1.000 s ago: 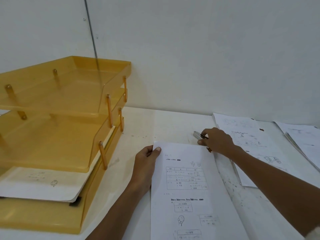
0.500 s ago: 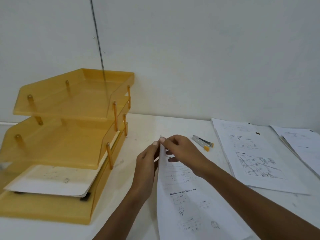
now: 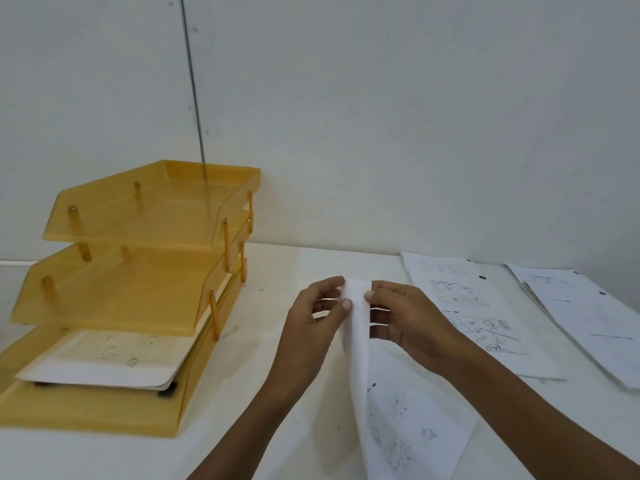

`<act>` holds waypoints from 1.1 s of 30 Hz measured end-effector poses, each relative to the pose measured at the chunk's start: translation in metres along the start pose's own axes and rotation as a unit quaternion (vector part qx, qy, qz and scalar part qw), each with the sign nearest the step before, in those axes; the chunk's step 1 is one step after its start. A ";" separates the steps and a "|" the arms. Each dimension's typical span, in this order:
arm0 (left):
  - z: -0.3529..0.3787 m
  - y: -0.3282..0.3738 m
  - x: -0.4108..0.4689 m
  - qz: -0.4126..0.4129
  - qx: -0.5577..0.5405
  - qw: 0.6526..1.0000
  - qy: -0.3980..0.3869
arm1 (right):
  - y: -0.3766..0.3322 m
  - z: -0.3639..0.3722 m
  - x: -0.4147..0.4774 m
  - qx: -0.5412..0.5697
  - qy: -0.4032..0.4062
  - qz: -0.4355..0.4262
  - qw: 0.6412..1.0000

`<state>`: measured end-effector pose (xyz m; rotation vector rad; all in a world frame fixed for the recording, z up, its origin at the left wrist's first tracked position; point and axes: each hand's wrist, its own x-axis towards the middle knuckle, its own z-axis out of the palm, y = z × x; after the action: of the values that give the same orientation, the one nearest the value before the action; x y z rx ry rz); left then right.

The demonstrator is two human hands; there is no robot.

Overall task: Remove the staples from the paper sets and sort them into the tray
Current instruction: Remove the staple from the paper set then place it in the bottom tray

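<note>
Just right of the amber translucent three-tier plastic letter tray (image 3: 104, 410), a set of white printed paper sheets (image 3: 408, 431) is being lifted at its far end while its near end is lying on the white tabletop (image 3: 242, 441). Its top edge is curling upward between the two hands, and small printed diagrams are showing on the lower part of the page. The left hand (image 3: 311, 327) is pinching the upper edge of the set between thumb and fingertips, on the side nearer the tray. The right hand (image 3: 412, 327) is pinching the same edge from the side away from the tray, its fingers closed on the paper, the two hands almost touching. Whether any staple is sitting in that edge cannot be told.

Inside the tray's bottom tier, a white sheet with faint drawings (image 3: 104, 362) is lying flat, its corner sticking out past the front. The two tiers above it are showing only bare amber plastic.

Farther right of the tray, beyond the hands, a white stack of printed pages with a map-like drawing (image 3: 485, 317) is resting on the tabletop. Farthest from the tray, another white paper stack (image 3: 588, 317) is lying near the table's right edge. Behind the tray, a plain white wall (image 3: 415, 116) is rising.
</note>
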<state>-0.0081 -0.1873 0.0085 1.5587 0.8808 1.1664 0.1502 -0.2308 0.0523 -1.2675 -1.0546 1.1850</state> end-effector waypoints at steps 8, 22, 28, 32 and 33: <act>0.000 0.010 -0.024 0.035 0.036 0.999 0.009 | 0.007 -0.004 -0.016 0.063 -0.026 0.009 0.998; -0.026 0.003 -0.066 -0.012 0.024 0.996 0.080 | 0.011 0.025 -0.020 -0.162 0.063 -0.053 0.983; -0.078 0.006 -0.058 -0.020 -0.053 0.990 0.130 | 0.024 0.004 -0.011 -0.186 0.085 -0.004 0.979; -0.104 0.014 -0.054 -0.024 -0.081 0.984 0.154 | 0.036 0.011 -0.015 -0.097 -0.050 0.022 0.994; -0.112 0.014 -0.053 -0.025 -0.084 0.983 0.164 | 0.037 0.018 -0.014 -0.070 -0.050 0.009 0.996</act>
<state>-0.1302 -0.2103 0.0167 1.2199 0.9996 1.4477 0.1282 -0.2448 0.0172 -1.3393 -1.2182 1.2163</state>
